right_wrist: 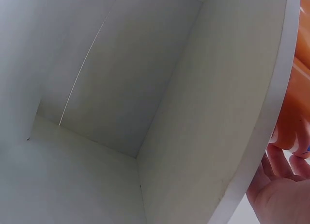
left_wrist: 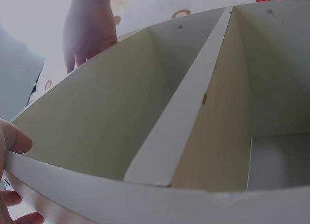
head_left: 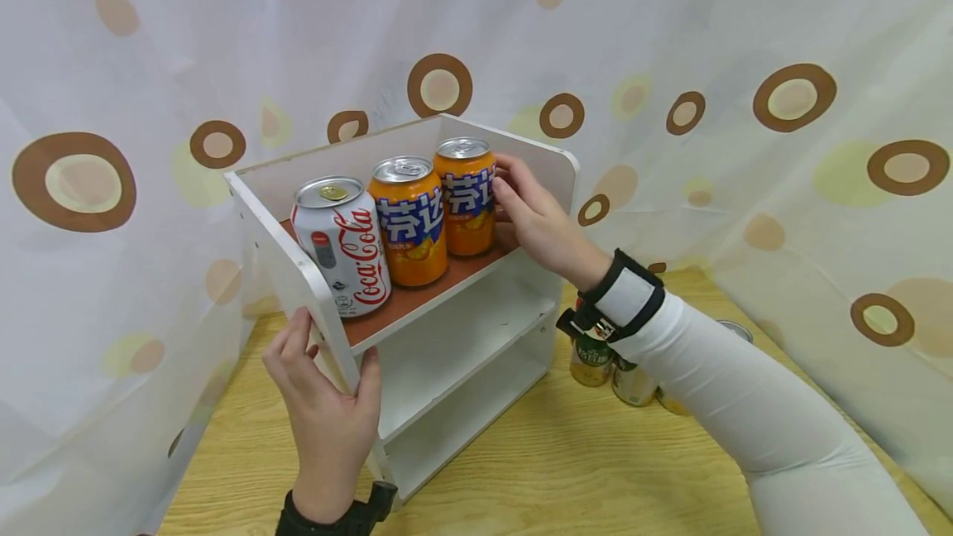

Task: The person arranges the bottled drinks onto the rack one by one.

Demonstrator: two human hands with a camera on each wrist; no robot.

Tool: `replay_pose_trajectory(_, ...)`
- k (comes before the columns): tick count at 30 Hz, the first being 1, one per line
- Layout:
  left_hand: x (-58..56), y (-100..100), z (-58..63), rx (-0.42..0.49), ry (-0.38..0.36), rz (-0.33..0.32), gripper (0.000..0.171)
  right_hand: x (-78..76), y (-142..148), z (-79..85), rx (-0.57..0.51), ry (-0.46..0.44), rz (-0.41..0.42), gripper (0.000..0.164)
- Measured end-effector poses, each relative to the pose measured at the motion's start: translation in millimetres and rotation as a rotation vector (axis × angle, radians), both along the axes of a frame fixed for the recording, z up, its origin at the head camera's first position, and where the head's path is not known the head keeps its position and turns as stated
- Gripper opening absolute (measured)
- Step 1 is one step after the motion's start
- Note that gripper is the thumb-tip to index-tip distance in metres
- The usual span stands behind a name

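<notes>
A small white shelf point(head_left: 476, 346) stands at an angle on the table, with two lower compartments under its reddish-brown top board. On that board a white Coca-Cola can point(head_left: 338, 259) and two orange soda cans stand upright in a row. My right hand point(head_left: 543, 226) holds the right side of the farther orange can point(head_left: 471, 234); the nearer orange can point(head_left: 417, 263) stands between that one and the Coca-Cola. At the shelf's near left edge, my left hand point(head_left: 328, 412) grips the side panel point(head_left: 298, 279), thumb at the front.
Several green-and-gold cans point(head_left: 591, 361) stand on the wooden table point(head_left: 566, 470) to the right of the shelf, partly behind my right forearm. A patterned white curtain point(head_left: 506, 15) surrounds the table at the back and sides.
</notes>
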State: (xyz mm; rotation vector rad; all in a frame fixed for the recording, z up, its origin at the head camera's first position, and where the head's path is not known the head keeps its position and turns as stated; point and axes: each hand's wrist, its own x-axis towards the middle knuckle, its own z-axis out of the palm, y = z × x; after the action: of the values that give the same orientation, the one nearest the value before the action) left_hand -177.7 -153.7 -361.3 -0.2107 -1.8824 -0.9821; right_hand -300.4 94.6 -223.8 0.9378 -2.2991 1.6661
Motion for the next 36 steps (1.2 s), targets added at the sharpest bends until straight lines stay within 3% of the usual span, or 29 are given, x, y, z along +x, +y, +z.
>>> replay_pose_trajectory(21,-0.3,0,-1.1,0.006,-0.004,-0.002,0.078,6.2,3,0.5,0.106,0.065,-0.049,0.05)
replay_pose_trajectory(30,-0.2,1,-0.2,0.003,-0.007,-0.006,0.077,13.4,35,-3.2,0.068,0.096,-0.11,0.05)
replay_pose_trajectory(36,-0.9,0,-0.7,0.002,0.009,-0.004,0.076,23.3,62,-13.0,0.099,0.135,-0.191,0.048)
